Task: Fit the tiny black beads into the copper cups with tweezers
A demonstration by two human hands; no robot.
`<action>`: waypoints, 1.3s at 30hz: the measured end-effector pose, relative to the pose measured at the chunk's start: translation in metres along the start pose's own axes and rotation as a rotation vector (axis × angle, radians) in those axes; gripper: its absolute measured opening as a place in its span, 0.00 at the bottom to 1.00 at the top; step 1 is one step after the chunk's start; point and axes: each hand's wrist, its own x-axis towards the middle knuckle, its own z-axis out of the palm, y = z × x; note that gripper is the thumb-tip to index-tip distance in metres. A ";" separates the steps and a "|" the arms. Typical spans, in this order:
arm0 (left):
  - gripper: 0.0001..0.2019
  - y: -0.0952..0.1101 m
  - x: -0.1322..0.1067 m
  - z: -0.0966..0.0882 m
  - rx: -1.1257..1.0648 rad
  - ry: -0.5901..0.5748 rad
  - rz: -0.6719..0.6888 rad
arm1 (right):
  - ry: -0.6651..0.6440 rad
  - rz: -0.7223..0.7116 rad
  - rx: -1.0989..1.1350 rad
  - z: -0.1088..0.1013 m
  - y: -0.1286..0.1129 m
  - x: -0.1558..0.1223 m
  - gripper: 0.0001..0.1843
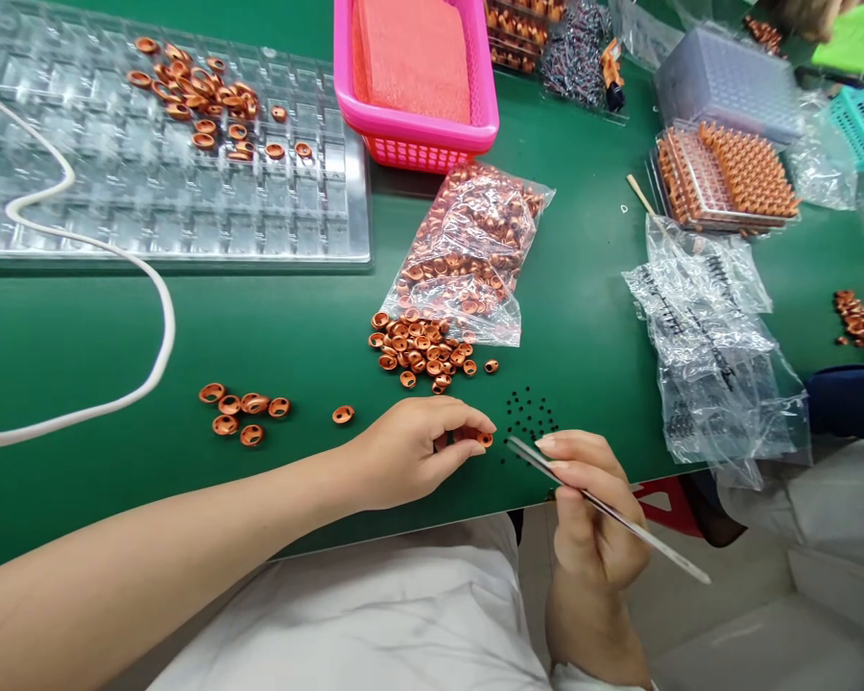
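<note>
My left hand (421, 449) rests on the green table (274, 317) near its front edge, fingers pinched on a small copper ring (484, 440). My right hand (590, 509) is closed round metal tweezers (605, 507), whose tips point left toward that ring. Tiny black beads (529, 415) lie scattered just beyond the tweezer tips. A loose pile of copper rings (421, 347) spills from a clear bag of rings (468, 251) ahead of my left hand. A few more rings (241, 411) lie to the left.
A clear blister tray (151, 211) with several rings sits at the back left, a white cable (155, 288) looping over it. A pink basket (418, 134) stands at the back. Crumpled plastic bags (712, 345) and a tray of orange parts (727, 178) lie right. Another person's sleeve (850, 403) shows at right.
</note>
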 end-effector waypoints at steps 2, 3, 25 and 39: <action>0.08 -0.001 0.000 0.000 -0.008 -0.003 0.018 | 0.030 0.026 0.036 -0.001 -0.001 0.001 0.18; 0.08 -0.002 0.000 0.000 -0.012 -0.005 0.030 | 0.030 0.023 0.047 -0.001 -0.001 0.001 0.19; 0.08 -0.002 -0.006 0.007 0.094 -0.114 0.237 | -0.442 -0.442 -0.250 -0.007 0.025 0.004 0.18; 0.09 -0.003 -0.010 0.012 0.031 -0.110 0.217 | -0.445 -0.526 -0.241 -0.006 0.021 0.004 0.18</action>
